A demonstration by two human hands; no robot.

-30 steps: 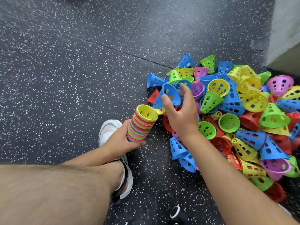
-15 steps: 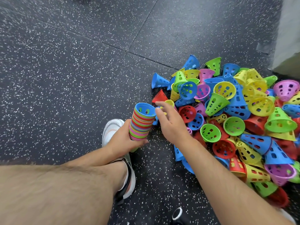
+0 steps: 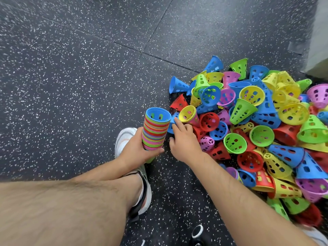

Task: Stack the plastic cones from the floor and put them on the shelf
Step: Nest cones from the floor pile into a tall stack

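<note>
My left hand (image 3: 136,150) grips a tall stack of nested plastic cones (image 3: 156,132) near its bottom, tilted with the wide end up and a blue cone on top. To its right lies a big loose pile of perforated cones (image 3: 257,128) in blue, yellow, green, red and pink on the floor. My right hand (image 3: 184,141) is at the pile's left edge, its index finger stretched out and touching the rim of a yellow cone (image 3: 188,115) that lies on its side. Nothing shows in that hand. No shelf is in view.
The dark speckled rubber floor (image 3: 79,86) stretches to the left and far side. My bare leg and white shoe (image 3: 124,139) sit just left of the stack. A pale wall or block corner (image 3: 317,41) stands at the upper right behind the pile.
My right hand carried a blue cone from the pile onto the stack, which had a yellow top before. It has since moved back to the pile's left edge, by the yellow cone.
</note>
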